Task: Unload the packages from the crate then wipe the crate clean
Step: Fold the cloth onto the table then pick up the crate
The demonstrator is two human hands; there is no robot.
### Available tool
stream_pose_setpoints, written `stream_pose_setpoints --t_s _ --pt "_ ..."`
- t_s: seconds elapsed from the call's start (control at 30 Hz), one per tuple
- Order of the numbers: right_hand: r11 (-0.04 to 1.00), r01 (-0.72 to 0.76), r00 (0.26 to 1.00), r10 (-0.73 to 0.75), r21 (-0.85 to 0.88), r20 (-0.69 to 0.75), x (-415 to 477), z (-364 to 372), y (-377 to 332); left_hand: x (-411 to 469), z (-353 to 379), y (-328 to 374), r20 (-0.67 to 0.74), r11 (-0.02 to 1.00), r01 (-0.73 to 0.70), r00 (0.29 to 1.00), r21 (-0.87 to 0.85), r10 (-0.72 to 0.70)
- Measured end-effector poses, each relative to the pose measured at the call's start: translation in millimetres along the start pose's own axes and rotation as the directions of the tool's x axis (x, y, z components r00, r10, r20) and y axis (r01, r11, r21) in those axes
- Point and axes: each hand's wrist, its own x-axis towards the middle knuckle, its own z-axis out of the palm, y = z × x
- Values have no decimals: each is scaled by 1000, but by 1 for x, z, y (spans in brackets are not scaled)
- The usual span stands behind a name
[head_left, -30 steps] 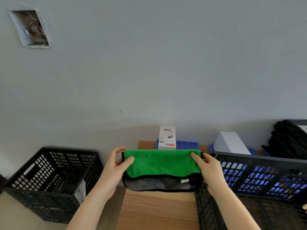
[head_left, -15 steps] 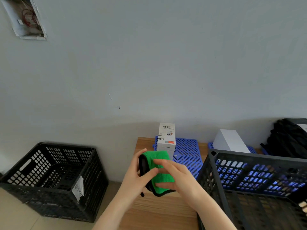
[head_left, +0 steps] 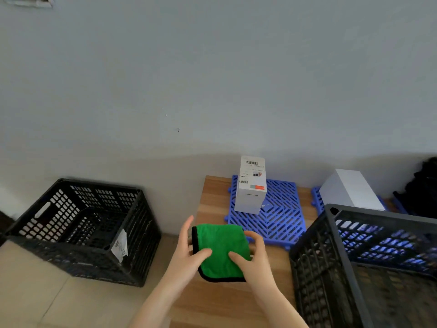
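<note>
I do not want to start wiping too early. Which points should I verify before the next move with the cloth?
1. Green cloth folded into a pad: ok.
2. Left hand and right hand both grip it: ok.
3. Table crate close beside the right hand: ok.
4. Labelled box and plain white box rest on blue mats: ok.
5. Table crate fully empty: cannot tell, its floor is partly out of frame.
</note>
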Motion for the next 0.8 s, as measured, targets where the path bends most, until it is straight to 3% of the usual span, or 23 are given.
stream_pose_setpoints --t_s 0.13,0.23,0.33,0.53,0.7,0.8 --pt "948 31 999 -35 -318 -7 25 26 31 27 -18 -37 46 940 -74 997 334 63" --pt "917 -33 999 41 -397 11 39 41 52 49 -25 -67 42 863 -95 995 496 86" --pt "887 -67 998 64 -458 -22 55 53 67 69 -28 -88 -6 827 -88 994 555 110" --pt "789 49 998 -64 -612 -3 117 74 65 142 -34 -101 14 803 -161 982 574 187" --pt "697 -2 1000 -12 -717 -14 137 83 88 166 -35 -113 188 705 -177 980 686 63" --pt "598 -25 999 44 -801 2 130 79 105 161 -38 -129 242 566 -190 970 802 -18"
